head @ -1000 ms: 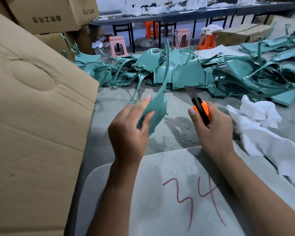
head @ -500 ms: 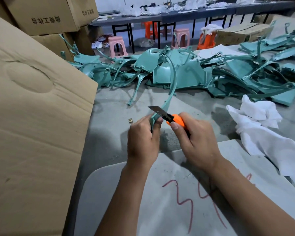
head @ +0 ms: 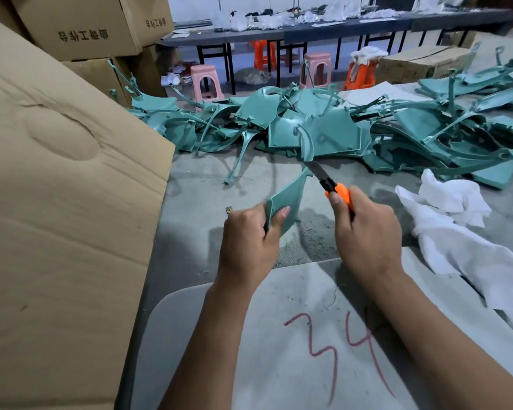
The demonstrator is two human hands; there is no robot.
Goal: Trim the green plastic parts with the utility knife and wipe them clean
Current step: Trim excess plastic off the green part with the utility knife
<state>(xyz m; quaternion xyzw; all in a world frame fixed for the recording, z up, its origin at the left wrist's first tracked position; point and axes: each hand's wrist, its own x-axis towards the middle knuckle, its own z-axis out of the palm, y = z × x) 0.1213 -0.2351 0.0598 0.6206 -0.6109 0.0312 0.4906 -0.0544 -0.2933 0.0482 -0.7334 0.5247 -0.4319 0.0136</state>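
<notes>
My left hand [head: 249,241] grips the lower end of a green plastic part [head: 288,196], a flat panel with a thin curved strip rising from its top. My right hand [head: 365,232] holds an orange utility knife [head: 333,187] with its blade out. The blade tip touches the part's upper right edge, where the strip begins. A large heap of green parts [head: 323,128] lies across the table behind. A white cloth [head: 456,232] lies crumpled to the right of my right hand.
A big cardboard flap [head: 57,202] fills the left side, with stacked boxes [head: 86,25] behind it. A grey board marked 34 [head: 308,350] lies under my forearms. A small brass piece [head: 229,210] sits on the table. Plastic stools and long tables stand at the back.
The part has turned in my left hand so its flat face shows. The knife moved from beside my left fingers up to the part's upper edge.
</notes>
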